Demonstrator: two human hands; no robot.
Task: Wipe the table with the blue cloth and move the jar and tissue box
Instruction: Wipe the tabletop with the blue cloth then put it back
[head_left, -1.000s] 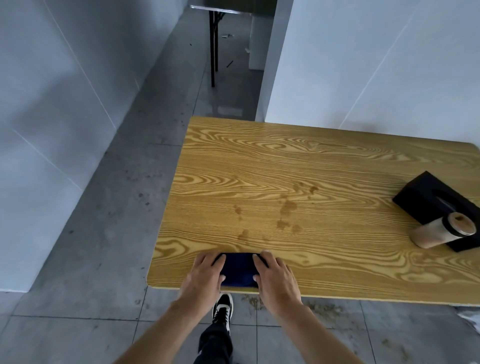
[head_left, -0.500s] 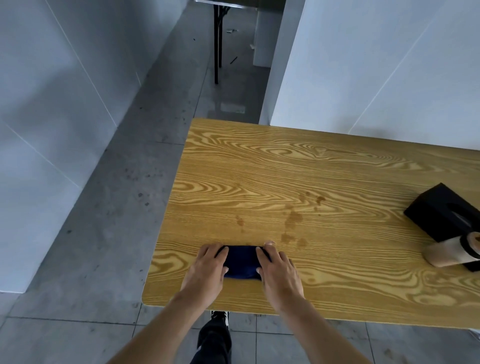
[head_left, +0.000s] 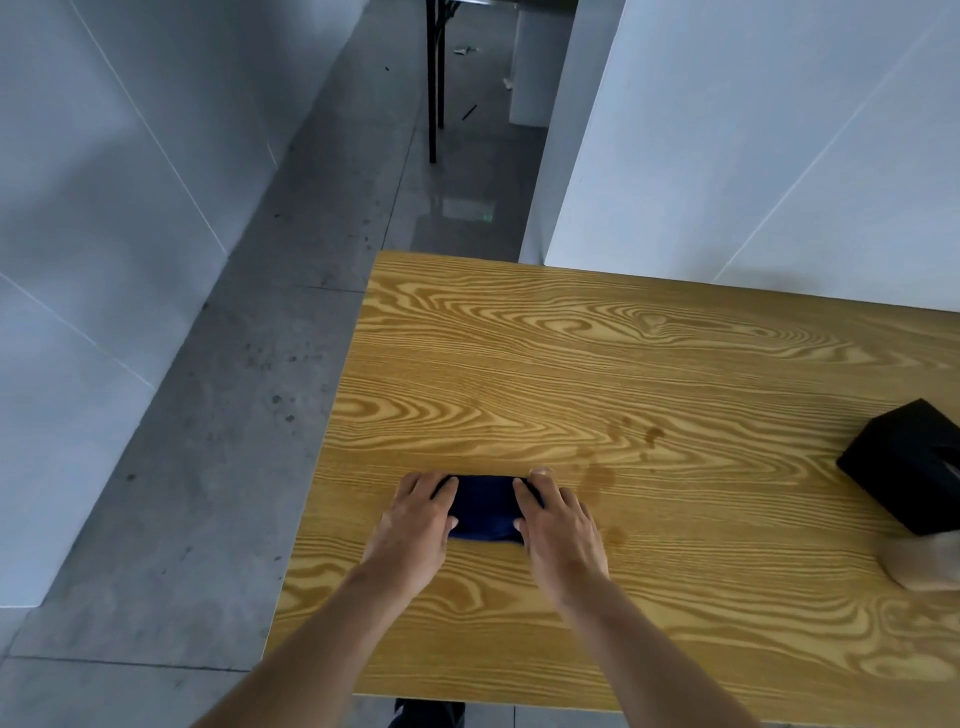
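A folded dark blue cloth (head_left: 485, 506) lies flat on the wooden table (head_left: 597, 364). My left hand (head_left: 415, 519) presses on its left end and my right hand (head_left: 558, 522) on its right end, fingers spread over the fabric. Brownish stains (head_left: 597, 473) mark the wood just right of and beyond the cloth. A black tissue box (head_left: 906, 462) sits at the right edge of the view. Below it, a tan jar (head_left: 919, 564) lies on its side, mostly cut off by the frame.
The table's left edge drops to a grey tiled floor (head_left: 208, 467). White walls stand on the left and behind the table. A black table leg (head_left: 432, 83) stands far down the passage. My shoe shows under the near edge.
Both hands have pushed the cloth away from the near table edge toward the stains. The view has shifted, so the jar and box sit further right.
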